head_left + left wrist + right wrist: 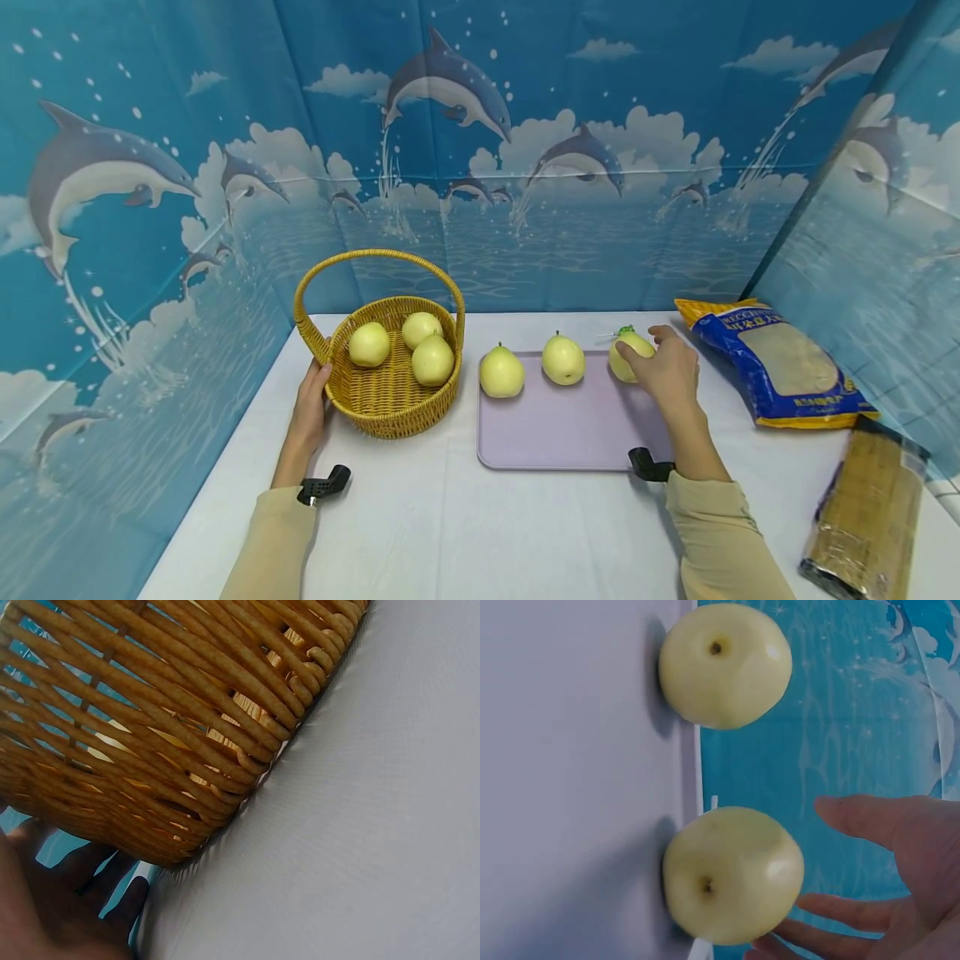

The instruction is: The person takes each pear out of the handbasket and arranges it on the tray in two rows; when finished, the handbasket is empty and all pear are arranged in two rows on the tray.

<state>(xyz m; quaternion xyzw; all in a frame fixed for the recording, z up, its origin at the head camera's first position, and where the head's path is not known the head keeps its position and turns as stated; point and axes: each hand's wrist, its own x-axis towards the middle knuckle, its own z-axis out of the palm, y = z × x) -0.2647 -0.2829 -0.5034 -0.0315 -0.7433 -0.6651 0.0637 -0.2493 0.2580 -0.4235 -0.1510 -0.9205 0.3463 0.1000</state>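
Observation:
My left hand (306, 410) lies against the left side of a woven wicker basket (386, 423) with a tall arched handle. In the left wrist view its fingers (90, 879) are spread beside the wicker wall. Inside the basket lie three pale yellow-green pears (432, 360). Over at the tray's far right, my right hand (670, 367) reaches around a pear (733, 877), thumb apart from it and fingers at its side. Two more pears, the left one (502, 372) and the middle one (563, 360), stand along the back of the lilac tray (558, 433).
A blue and yellow bag (780, 362) lies right of the tray. Nearer, at the right edge, is a brown plastic-wrapped package (870, 508). Behind the right pear shows a small green item (626, 331) with a white stick. A dolphin-print curtain (480, 242) encloses the white table (450, 533).

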